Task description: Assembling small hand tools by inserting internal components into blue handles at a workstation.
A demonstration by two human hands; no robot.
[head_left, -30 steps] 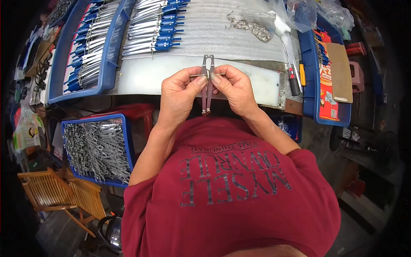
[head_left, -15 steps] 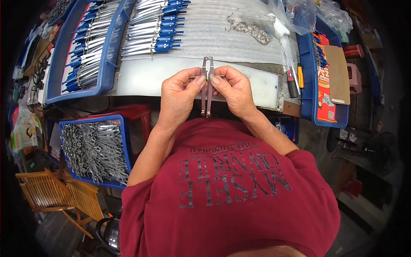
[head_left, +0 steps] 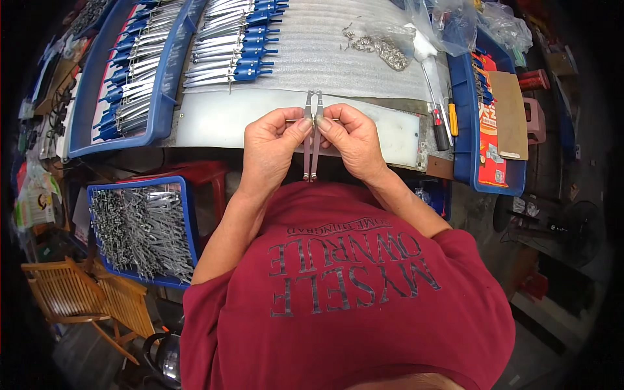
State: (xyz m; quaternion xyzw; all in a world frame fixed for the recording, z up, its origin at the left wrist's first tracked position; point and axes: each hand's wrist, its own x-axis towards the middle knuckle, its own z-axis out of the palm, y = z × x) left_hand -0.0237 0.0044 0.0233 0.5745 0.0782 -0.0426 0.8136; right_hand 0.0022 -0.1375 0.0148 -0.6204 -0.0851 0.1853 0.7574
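Far left on the bench sits a long blue plastic tray [head_left: 91, 123] lined with finished silver metal tools with blue grips [head_left: 136, 84], and a second row of the same blue-handled pieces [head_left: 234, 49] lies fanned on the grey ribbed foam sheet [head_left: 312, 62] beside it. Below the bench edge, at the person's left, a blue plastic crate [head_left: 185, 221] is heaped with bare grey metal arms [head_left: 140, 231] that have no blue parts on them yet.

In the middle, over the white board [head_left: 214, 120], the left hand [head_left: 270, 146] and the right hand [head_left: 354, 140] meet. Each is curled, thumb and forefinger pinched tight on one of the 2 thin grey metal arms [head_left: 311, 140], which stand upright, side by side and touching, held just above the bench's front edge. A thin pin seems to cross them at the pinch, though it is too small to be sure.

To the right lie a loose pile of small silver metal parts [head_left: 380, 49], clear plastic bags [head_left: 455, 23], a black-handled screwdriver [head_left: 440, 130] and a yellow-handled screwdriver [head_left: 452, 117], then another blue tray [head_left: 465, 130] holding a red card [head_left: 487, 110].

Judging by the piles, many pieces are done, but the full crate suggests plenty remains; this pair looks only at the joining stage.
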